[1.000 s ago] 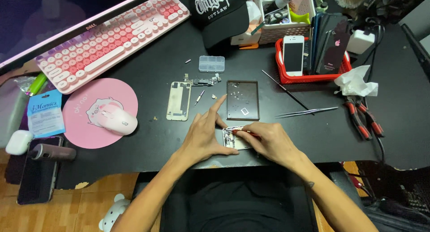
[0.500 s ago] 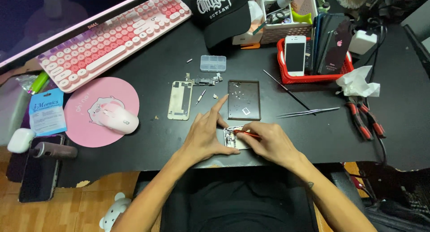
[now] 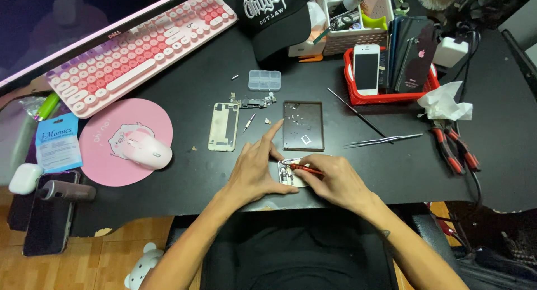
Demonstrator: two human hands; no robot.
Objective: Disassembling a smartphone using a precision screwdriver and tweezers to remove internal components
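Black desk (image 3: pixel 168 189), pink keyboard (image 3: pixel 140 49) behind | left hand (image 3: pixel 254 170) flat, fingers spread, steadying an opened phone (image 3: pixel 291 172) at the near edge | right hand (image 3: pixel 335 181) pinching a red screwdriver (image 3: pixel 305 168) — tip on the phone's insides | judged mid-unscrewing — calls for steady, light turns.

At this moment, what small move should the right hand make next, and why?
Probably seat the red-handled screwdriver tip squarely on a screw and turn. The right hand holds it over the opened phone, which the left hand pins flat to the desk; the magnetic screw mat waits just beyond.
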